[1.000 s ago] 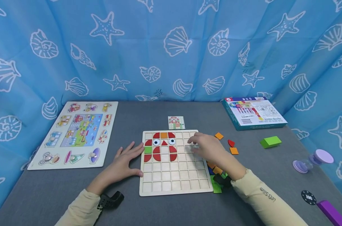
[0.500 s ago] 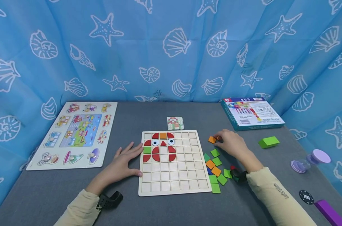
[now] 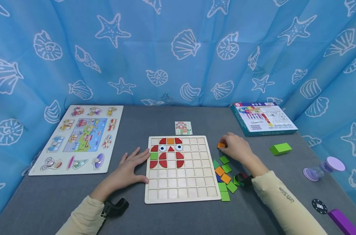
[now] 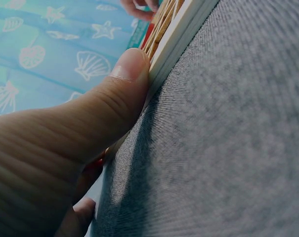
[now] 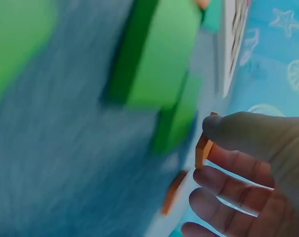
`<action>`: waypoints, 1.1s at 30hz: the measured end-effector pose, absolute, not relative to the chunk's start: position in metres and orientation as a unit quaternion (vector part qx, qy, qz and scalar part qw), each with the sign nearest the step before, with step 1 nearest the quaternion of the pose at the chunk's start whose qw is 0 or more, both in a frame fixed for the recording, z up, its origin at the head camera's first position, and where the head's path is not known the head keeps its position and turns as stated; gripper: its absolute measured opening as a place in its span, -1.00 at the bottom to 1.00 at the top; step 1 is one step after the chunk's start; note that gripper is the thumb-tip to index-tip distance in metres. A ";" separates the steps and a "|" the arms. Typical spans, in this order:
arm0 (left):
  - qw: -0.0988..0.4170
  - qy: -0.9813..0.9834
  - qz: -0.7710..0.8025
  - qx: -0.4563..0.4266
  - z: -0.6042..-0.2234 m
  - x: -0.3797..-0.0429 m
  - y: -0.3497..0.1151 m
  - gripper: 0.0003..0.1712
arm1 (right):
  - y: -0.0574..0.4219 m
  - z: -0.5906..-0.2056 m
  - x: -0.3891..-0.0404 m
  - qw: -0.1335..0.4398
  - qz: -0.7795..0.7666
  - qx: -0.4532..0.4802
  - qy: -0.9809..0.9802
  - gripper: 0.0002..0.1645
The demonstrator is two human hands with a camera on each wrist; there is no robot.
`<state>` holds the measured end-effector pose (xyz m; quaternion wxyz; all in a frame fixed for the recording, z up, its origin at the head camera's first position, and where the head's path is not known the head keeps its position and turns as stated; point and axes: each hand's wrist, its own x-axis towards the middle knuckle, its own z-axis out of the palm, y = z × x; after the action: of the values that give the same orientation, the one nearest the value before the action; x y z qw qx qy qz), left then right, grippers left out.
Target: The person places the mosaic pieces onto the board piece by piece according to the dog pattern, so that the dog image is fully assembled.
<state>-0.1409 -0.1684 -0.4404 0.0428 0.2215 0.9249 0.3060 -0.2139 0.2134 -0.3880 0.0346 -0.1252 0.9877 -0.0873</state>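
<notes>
My left hand (image 3: 129,171) lies against the left side of a wooden grid board (image 3: 182,192), thumb and index finger touching its edge, the other fingers relaxed. In the left wrist view the thumb (image 4: 127,79) presses the board's rim. On the board are red curved pieces (image 3: 180,163), white-and-black eye pieces (image 3: 162,148), a green square tile (image 3: 153,156) and an orange square tile (image 3: 170,141). Right of the board, my right hand (image 3: 238,148) pinches an orange square tile (image 5: 203,150) between thumb and fingers. Another orange tile (image 5: 173,192) lies below it.
Loose green (image 3: 231,187), orange and blue tiles lie along the board's right side. A pattern card (image 3: 183,128) is behind the board. A picture puzzle (image 3: 113,156) sits left; a box (image 3: 266,119), green block (image 3: 281,148), sand timer (image 3: 320,169) and purple block (image 3: 345,222) stand right.
My right hand has gone from above the board's upper right to the orange tiles beside it, and now pinches one there. The left hand keeps its place at the board's edge.
</notes>
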 end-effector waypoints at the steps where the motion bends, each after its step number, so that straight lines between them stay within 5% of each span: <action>1: 0.043 0.925 0.306 0.222 -0.441 -0.141 -0.168 0.12 | 0.210 -0.387 -0.212 0.031 -0.091 -0.131 0.987 -0.70; 18: 0.038 0.925 0.303 0.225 -0.439 -0.141 -0.169 0.12 | 0.094 -0.380 -0.156 0.023 -0.101 -0.346 0.933 -0.79; 33: 0.036 0.927 0.301 0.222 -0.439 -0.141 -0.169 0.12 | 0.077 -0.384 -0.158 0.016 -0.096 -0.349 0.932 -0.80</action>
<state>-0.1412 -0.1687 -0.4394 0.0360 0.2221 0.9267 0.3009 -0.1584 0.0771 -0.3835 0.0160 -0.3495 0.9319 -0.0956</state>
